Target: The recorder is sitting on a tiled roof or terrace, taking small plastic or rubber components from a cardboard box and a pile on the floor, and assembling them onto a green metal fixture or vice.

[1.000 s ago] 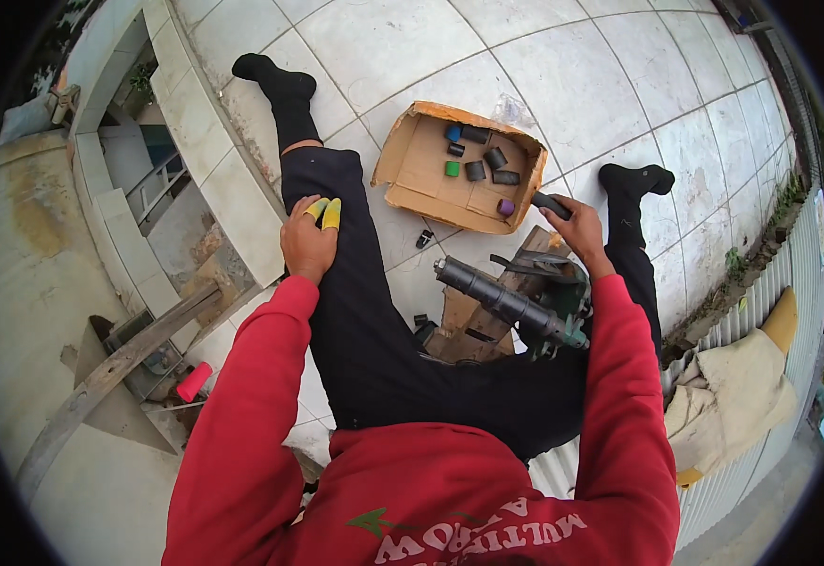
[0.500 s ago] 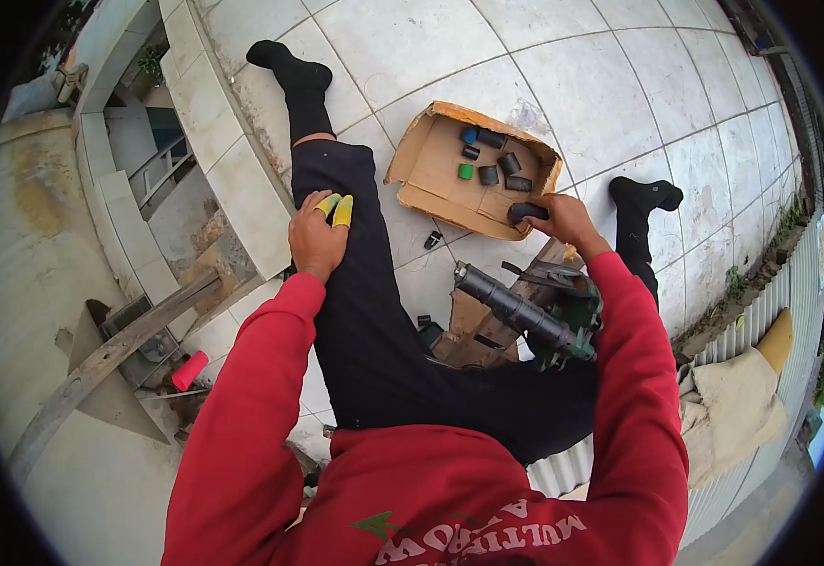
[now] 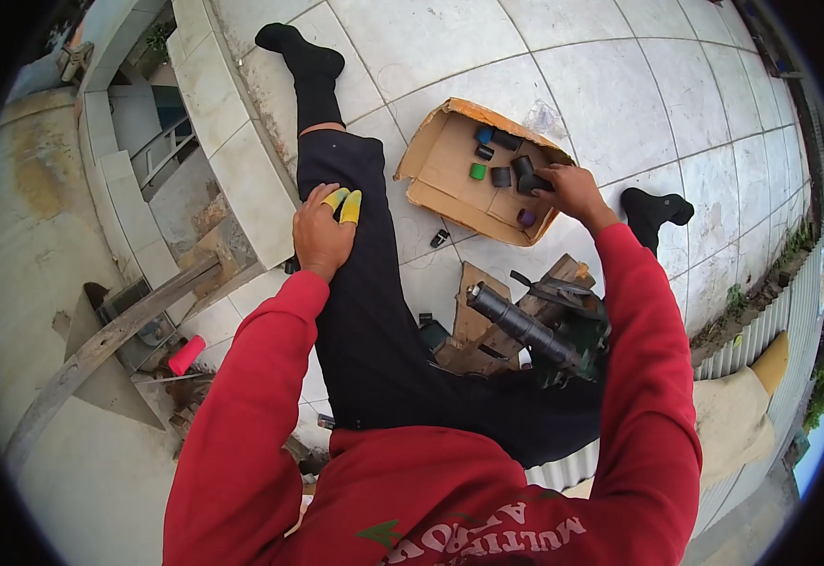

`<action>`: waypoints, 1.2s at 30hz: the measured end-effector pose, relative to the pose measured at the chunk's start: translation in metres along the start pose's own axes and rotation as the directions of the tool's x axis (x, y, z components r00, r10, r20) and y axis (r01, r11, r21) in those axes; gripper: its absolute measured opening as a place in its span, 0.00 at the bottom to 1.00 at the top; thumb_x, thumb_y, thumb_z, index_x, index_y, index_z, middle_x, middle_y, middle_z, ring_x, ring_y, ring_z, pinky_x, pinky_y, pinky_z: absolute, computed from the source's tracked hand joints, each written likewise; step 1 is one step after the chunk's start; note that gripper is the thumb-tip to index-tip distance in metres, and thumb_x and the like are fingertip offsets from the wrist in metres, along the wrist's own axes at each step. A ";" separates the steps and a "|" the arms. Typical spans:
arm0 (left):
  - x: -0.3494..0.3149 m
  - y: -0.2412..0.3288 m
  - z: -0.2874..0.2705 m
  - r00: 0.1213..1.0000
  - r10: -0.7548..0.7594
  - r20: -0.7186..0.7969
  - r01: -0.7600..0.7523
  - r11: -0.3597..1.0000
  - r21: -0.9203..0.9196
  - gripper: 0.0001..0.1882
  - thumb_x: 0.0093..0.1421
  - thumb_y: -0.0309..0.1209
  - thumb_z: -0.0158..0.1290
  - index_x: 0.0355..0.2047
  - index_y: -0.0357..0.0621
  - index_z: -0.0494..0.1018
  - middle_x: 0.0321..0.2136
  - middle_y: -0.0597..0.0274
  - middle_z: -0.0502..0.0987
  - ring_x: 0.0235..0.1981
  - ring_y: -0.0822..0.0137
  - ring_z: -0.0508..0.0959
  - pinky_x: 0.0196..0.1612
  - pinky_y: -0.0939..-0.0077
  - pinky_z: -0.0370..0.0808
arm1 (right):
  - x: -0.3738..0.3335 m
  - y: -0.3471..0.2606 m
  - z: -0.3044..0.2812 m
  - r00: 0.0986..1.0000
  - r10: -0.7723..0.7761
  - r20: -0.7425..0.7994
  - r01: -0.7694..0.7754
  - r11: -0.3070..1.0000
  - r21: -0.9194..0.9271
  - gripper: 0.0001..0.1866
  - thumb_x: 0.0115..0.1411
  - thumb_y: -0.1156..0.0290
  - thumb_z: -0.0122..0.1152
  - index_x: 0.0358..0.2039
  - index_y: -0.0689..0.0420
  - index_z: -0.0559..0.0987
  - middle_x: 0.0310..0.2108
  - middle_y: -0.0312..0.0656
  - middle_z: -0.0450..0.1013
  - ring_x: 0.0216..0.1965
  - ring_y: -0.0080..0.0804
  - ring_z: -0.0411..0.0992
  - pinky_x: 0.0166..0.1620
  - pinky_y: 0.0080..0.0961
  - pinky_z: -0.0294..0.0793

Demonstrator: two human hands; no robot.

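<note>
My right hand (image 3: 574, 194) reaches into a shallow cardboard box (image 3: 421, 196) from its right side. Its fingers are closed on a short black cylinder (image 3: 531, 185). Close by in the box lie a purple-ended cylinder (image 3: 526, 218), another black cylinder (image 3: 501, 176), a green one (image 3: 478, 171) and a blue-ended one (image 3: 484, 135). My left hand (image 3: 322, 236) rests on my left trouser leg (image 3: 341, 174), fingers stretched over the cloth and holding nothing. Two of its fingers wear yellow covers (image 3: 344, 205).
A ribbed black tube (image 3: 516, 321) on a dark green body sits between my legs, beside a wooden block (image 3: 473, 307). A small black piece (image 3: 440, 238) lies on the tiles. To the left are a tiled ledge (image 3: 233, 151), a wooden beam (image 3: 115, 344) and a red object (image 3: 186, 356).
My right hand has let go of a cylinder at the box's near right corner, where a purple end now shows. It has moved farther up to another black cylinder. The left hand stays put.
</note>
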State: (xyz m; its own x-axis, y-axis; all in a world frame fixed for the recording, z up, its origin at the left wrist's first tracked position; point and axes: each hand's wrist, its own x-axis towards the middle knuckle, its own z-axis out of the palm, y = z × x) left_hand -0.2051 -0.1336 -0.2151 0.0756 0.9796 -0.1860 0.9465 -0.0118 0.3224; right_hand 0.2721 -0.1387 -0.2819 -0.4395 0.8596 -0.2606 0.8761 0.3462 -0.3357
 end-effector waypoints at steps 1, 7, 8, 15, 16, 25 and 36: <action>0.000 0.000 0.000 1.000 0.000 0.001 0.000 1.000 -0.002 0.21 0.59 0.35 0.61 0.53 0.45 0.81 0.60 0.54 0.78 0.62 0.52 0.75 0.65 0.58 0.67 | -0.007 -0.005 -0.003 0.989 0.118 -0.094 -0.107 0.988 0.113 0.17 0.60 0.58 0.70 0.45 0.55 0.87 0.34 0.46 0.83 0.37 0.50 0.82 0.42 0.41 0.81; -0.001 -0.001 0.001 0.998 0.061 -0.008 -0.060 0.998 0.026 0.21 0.59 0.34 0.61 0.53 0.43 0.81 0.59 0.55 0.78 0.63 0.53 0.74 0.66 0.57 0.67 | -0.088 -0.018 -0.013 0.802 0.586 -0.112 -0.464 0.731 0.501 0.23 0.60 0.55 0.73 0.52 0.54 0.86 0.41 0.50 0.84 0.41 0.46 0.84 0.45 0.34 0.80; 0.000 -0.001 0.001 0.998 0.069 0.002 -0.070 0.997 0.021 0.21 0.59 0.34 0.61 0.52 0.43 0.81 0.59 0.56 0.79 0.64 0.53 0.74 0.66 0.57 0.67 | -0.106 -0.020 -0.014 0.763 0.638 -0.097 -0.512 0.690 0.512 0.24 0.60 0.54 0.73 0.51 0.54 0.86 0.41 0.50 0.84 0.40 0.45 0.84 0.45 0.34 0.80; 0.000 0.003 0.000 0.994 0.112 0.002 -0.112 0.993 0.022 0.19 0.58 0.31 0.59 0.50 0.41 0.82 0.59 0.60 0.79 0.63 0.54 0.74 0.65 0.57 0.68 | -0.206 -0.037 0.010 0.647 0.762 0.017 -0.717 0.601 0.353 0.22 0.58 0.51 0.73 0.48 0.51 0.88 0.36 0.49 0.84 0.38 0.50 0.83 0.43 0.41 0.80; 0.000 0.002 0.000 0.995 0.101 0.001 -0.101 0.995 -0.004 0.19 0.59 0.31 0.59 0.50 0.41 0.82 0.58 0.60 0.79 0.62 0.54 0.75 0.64 0.57 0.68 | -0.214 -0.038 0.020 0.611 0.787 0.086 -0.759 0.551 0.348 0.22 0.59 0.50 0.72 0.49 0.49 0.88 0.37 0.48 0.84 0.39 0.50 0.83 0.44 0.43 0.81; -0.003 0.018 0.000 0.997 0.078 -0.007 -0.078 0.997 -0.013 0.21 0.59 0.26 0.54 0.53 0.41 0.80 0.55 0.54 0.81 0.55 0.47 0.81 0.60 0.61 0.75 | -0.190 -0.022 0.108 0.814 0.573 0.094 -0.572 0.819 -0.045 0.08 0.55 0.64 0.69 0.25 0.54 0.87 0.28 0.48 0.82 0.34 0.48 0.83 0.38 0.43 0.81; -0.003 0.020 0.004 0.997 0.068 -0.021 -0.067 0.998 0.008 0.21 0.60 0.27 0.54 0.55 0.45 0.80 0.54 0.53 0.82 0.52 0.47 0.82 0.57 0.60 0.76 | -0.182 -0.008 0.168 0.797 0.603 -0.023 -0.604 0.796 -0.042 0.05 0.51 0.69 0.68 0.22 0.56 0.85 0.27 0.51 0.82 0.32 0.49 0.82 0.38 0.44 0.81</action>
State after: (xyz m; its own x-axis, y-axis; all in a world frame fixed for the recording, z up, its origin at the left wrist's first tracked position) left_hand -0.1853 -0.1371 -0.2117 0.1329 0.9805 -0.1445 0.9417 -0.0794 0.3271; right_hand 0.3123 -0.3611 -0.3835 0.1827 0.9029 -0.3890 0.9712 -0.2274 -0.0716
